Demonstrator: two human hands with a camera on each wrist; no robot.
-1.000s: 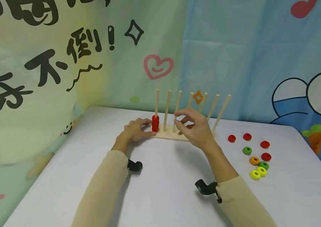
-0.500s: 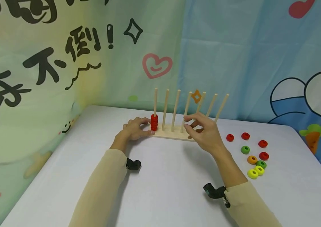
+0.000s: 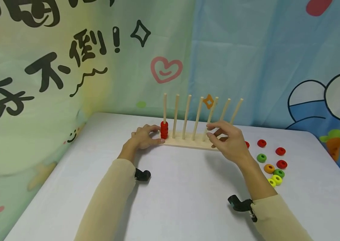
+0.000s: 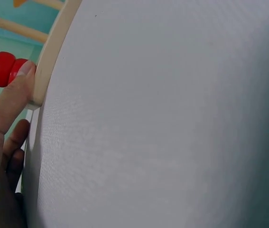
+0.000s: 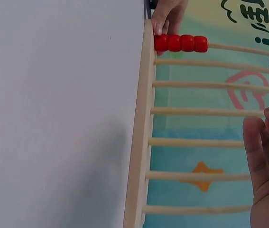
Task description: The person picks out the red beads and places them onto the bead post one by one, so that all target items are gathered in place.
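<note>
A wooden peg rack (image 3: 185, 143) with a flat base and several upright pegs stands near the back of the table. Several red beads (image 3: 164, 130) are stacked on its leftmost peg. My left hand (image 3: 143, 137) grips the left end of the base. In the left wrist view its thumb (image 4: 18, 90) presses on the base beside the lowest bead, with the other fingers partly hidden. My right hand (image 3: 228, 140) hovers in front of the right-hand pegs, thumb and forefinger apart and nothing held between them. The right wrist view shows its fingertips close to the bare pegs (image 5: 196, 142).
Loose beads lie on the white table (image 3: 182, 194) at the right: red (image 3: 281, 164), green (image 3: 261, 158), orange (image 3: 269, 168) and yellow (image 3: 276, 180). The right forearm partly covers some of them. A printed cloth (image 3: 233, 60) hangs behind the table.
My right hand has moved rightward along the row of pegs, from about the third peg to the fifth. The left hand and the stacked red beads have stayed in place.
</note>
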